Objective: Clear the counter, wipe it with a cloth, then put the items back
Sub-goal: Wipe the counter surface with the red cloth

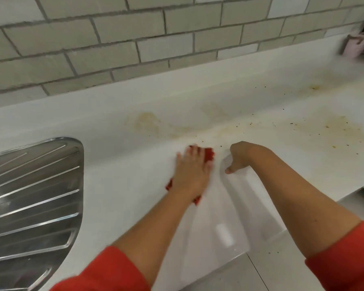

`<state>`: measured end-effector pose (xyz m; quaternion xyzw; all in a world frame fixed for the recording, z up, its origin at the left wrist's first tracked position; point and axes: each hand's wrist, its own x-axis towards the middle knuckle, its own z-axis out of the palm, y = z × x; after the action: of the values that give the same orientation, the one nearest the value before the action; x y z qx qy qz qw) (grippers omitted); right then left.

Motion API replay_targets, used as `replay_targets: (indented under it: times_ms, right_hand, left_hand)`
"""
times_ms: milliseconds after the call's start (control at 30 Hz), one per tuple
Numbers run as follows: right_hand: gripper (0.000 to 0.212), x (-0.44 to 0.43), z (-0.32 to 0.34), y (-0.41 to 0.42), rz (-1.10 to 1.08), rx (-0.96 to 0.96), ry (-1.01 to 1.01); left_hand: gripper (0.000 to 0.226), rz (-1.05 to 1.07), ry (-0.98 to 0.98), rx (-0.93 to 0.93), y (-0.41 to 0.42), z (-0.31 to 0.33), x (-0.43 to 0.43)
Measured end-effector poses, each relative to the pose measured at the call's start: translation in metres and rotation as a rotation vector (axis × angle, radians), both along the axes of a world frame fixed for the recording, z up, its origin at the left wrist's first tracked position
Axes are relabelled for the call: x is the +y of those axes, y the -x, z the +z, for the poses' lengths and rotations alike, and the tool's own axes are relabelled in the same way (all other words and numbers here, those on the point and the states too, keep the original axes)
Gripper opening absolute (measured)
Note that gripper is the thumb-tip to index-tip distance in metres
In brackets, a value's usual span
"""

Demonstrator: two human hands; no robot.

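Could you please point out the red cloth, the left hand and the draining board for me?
red cloth (209,154): head view, corner showing beside the fingers.
left hand (192,171): head view, back of the hand.
draining board (34,185): head view, ribbed steel middle.

Soft even light, glare on the steel drainboard (34,185), motion blur throughout, wide-angle bending at edges.

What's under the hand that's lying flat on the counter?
A red cloth lies under the left hand, pressed onto the white counter. Its edges peek out by the fingertips and the wrist. The cloth's middle and the counter beneath it are covered.
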<state>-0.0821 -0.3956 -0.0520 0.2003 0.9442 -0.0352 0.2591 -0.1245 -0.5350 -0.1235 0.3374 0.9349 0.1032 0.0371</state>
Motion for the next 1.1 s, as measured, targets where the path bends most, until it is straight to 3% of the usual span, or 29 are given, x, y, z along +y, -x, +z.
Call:
replay_targets:
  times_ms: [133, 367, 500, 600, 700, 733, 800, 900, 1100]
  right_hand:
    - [0.047, 0.003, 0.001, -0.003, 0.045, 0.005, 0.0]
    - [0.051, 0.01, 0.0, -0.008, 0.062, 0.01, 0.017]
    - [0.051, 0.006, 0.004, -0.007, 0.036, -0.006, 0.0]
    - [0.038, -0.008, 0.002, -0.001, 0.006, 0.139, -0.036]
    - [0.034, -0.049, -0.006, 0.004, -0.006, 0.494, 0.036]
    - [0.039, -0.068, -0.011, 0.006, 0.006, 0.512, 0.095]
    - [0.06, -0.105, -0.029, 0.013, -0.007, 0.348, 0.143]
    - [0.071, -0.134, -0.057, 0.032, 0.058, 0.306, 0.002]
    - [0.079, -0.111, -0.064, 0.036, 0.624, 0.457, 0.162]
  left_hand:
    - [0.054, -0.179, 0.018, -0.048, -0.056, 0.004, -0.034]
    - [0.053, 0.279, 0.053, -0.02, 0.031, 0.005, -0.061]
    - [0.056, 0.282, -0.012, -0.038, 0.008, 0.003, -0.015]
    - [0.055, 0.25, -0.17, -0.207, -0.017, 0.005, -0.002]
    - [0.051, 0.331, -0.602, -0.554, -0.011, 0.017, -0.021]
    - [0.049, 0.353, -0.725, -0.546, -0.003, 0.022, -0.033]
    - [0.045, 0.394, -0.823, -0.381, 0.017, 0.029, -0.061]
    - [0.042, 0.48, -0.818, -0.196, 0.055, 0.03, -0.104]
    - [0.038, 0.581, -0.781, -0.056, 0.123, 0.015, -0.161]
